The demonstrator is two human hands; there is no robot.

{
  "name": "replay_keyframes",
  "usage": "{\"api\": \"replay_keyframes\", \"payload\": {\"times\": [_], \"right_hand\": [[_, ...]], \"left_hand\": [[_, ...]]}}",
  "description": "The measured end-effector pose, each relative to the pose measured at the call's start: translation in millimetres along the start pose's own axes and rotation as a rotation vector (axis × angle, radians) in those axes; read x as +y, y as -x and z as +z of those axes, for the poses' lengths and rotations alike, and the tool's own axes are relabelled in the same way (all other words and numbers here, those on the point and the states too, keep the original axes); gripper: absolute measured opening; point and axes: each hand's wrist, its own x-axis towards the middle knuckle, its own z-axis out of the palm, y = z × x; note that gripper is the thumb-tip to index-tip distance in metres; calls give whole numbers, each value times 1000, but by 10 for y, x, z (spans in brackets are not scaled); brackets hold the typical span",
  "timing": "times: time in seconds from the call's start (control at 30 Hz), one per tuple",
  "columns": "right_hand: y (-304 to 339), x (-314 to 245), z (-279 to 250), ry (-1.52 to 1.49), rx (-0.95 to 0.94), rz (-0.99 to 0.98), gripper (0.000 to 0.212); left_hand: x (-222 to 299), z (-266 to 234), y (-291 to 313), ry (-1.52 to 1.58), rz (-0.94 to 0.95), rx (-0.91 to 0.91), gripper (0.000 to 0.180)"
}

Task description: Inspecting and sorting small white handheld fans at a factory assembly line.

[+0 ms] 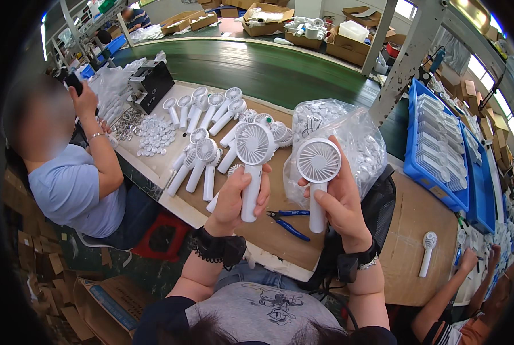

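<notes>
I see two white handheld fans raised side by side above the desk, grilles facing up toward me, as if for comparison. My left hand is clamped around the handle of the left fan; my right hand is closed on the handle of the right fan, thumb laid along the stem so the round head stays clear.

Just below the right fan, blue-handled pliers lie on the desk within easy reach. Behind that fan sits a clear bag of white parts, slumped open. Left of the raised fans, a pile of finished fans spreads across the desk, handles angled loosely. Beyond the pile lies a scatter of small round caps. Far right of the fans, blue trays hold rows of white pieces. A seated co-worker in a light blue shirt works to the left.
</notes>
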Motion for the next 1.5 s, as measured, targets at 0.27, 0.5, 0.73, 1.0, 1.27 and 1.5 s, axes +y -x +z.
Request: {"api": "replay_keyframes", "payload": {"times": [0.27, 0.5, 0.73, 1.0, 1.27, 1.5], "right_hand": [[5, 14, 4, 18, 8, 6, 78], [-4, 21, -22, 17, -38, -21, 76], [-8, 65, 46, -24, 45, 20, 78], [20, 169, 104, -135, 79, -54, 78], [34, 151, 83, -145, 33, -36, 78], [31, 134, 85, -184, 51, -15, 79]], "left_hand": [[-24, 24, 24, -141, 9, 5, 39], [-43, 2, 28, -166, 8, 32, 38], [-165, 65, -14, -102, 13, 69, 34], [-346, 239, -22, -270, 0, 124, 40], [-386, 265, 2, -342, 89, 153, 39], [-372, 211, -2, -215, 84, 109, 32]]}}
